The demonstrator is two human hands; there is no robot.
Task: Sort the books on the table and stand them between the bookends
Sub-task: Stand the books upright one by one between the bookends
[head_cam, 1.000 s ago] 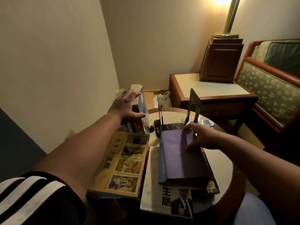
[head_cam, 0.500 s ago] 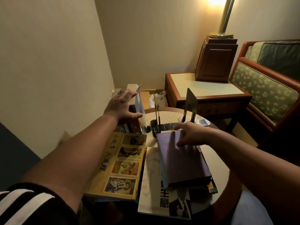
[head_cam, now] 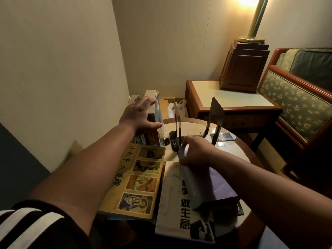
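Two dark metal bookends stand on the round table [head_cam: 239, 151]: the left bookend [head_cam: 177, 123] and the right bookend [head_cam: 216, 114], with nothing between them. Left of them several books [head_cam: 154, 105] stand upright; my left hand [head_cam: 141, 116] rests on their tops, thumb spread out. My right hand [head_cam: 195, 152] grips the far end of a purple book [head_cam: 215, 184] and tilts it up on its spine. Under it lies a white book [head_cam: 172, 198] with black characters. A yellow book [head_cam: 138, 178] lies flat to the left.
A wooden side table [head_cam: 230, 103] with a lamp base [head_cam: 245, 67] stands behind the round table. A patterned armchair [head_cam: 296, 105] is at the right. A white plastic bag [head_cam: 177, 106] sits on the floor in the corner. The wall runs close on the left.
My right hand has slid to the purple book's far end and lifted its right side, so it now tips up on its spine. My left hand stays on the upright books.
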